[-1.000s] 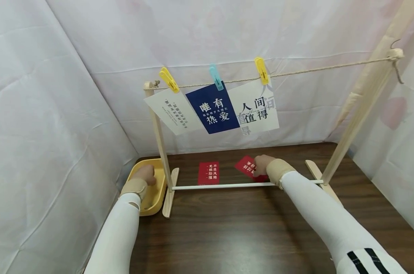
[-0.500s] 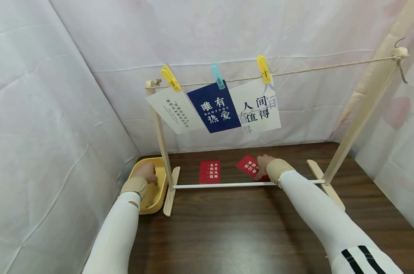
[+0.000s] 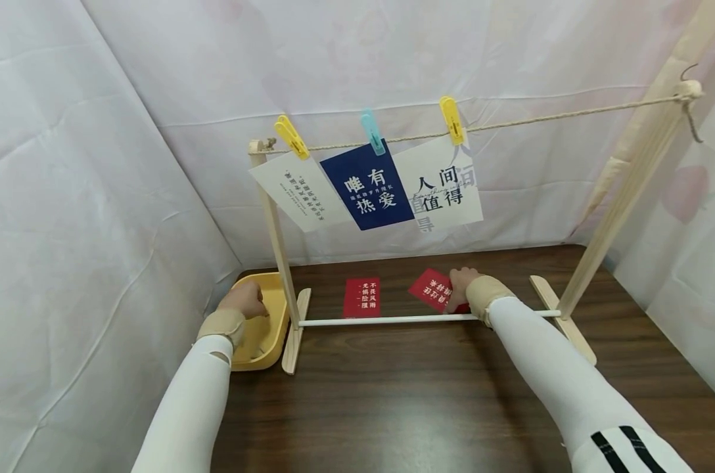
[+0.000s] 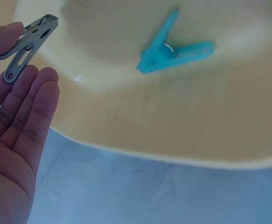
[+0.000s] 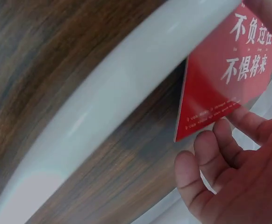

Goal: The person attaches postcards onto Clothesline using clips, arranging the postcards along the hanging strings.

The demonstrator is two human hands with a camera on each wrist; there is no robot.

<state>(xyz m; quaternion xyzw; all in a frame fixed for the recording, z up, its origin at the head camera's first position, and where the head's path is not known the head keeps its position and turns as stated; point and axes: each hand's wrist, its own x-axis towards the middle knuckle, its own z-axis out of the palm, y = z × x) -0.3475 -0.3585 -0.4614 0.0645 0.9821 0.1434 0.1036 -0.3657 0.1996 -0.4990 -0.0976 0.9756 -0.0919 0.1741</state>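
Note:
Over the yellow tray (image 3: 278, 295), my left hand (image 3: 243, 301) pinches a grey clothespin (image 4: 31, 46) between thumb and fingers. In the left wrist view, a turquoise clothespin (image 4: 178, 53) lies inside the tray. My right hand (image 3: 464, 284) holds a red card (image 5: 220, 84) with white characters by its edge, behind the white crossbar (image 3: 387, 320). That card looks tilted up from the table in the right wrist view. To its left, a second red card (image 3: 361, 299) lies flat on the wooden table.
A rope (image 3: 570, 120) runs between a left wooden post (image 3: 275, 230) and a right one (image 3: 618, 203). From it hang a white card (image 3: 301, 190), a navy card (image 3: 369, 187) and another white card (image 3: 443, 187), clipped with yellow and blue clothespins. White cloth surrounds the table.
My left hand has shifted slightly left over the tray. The right hand has moved a little to the right along with the red card.

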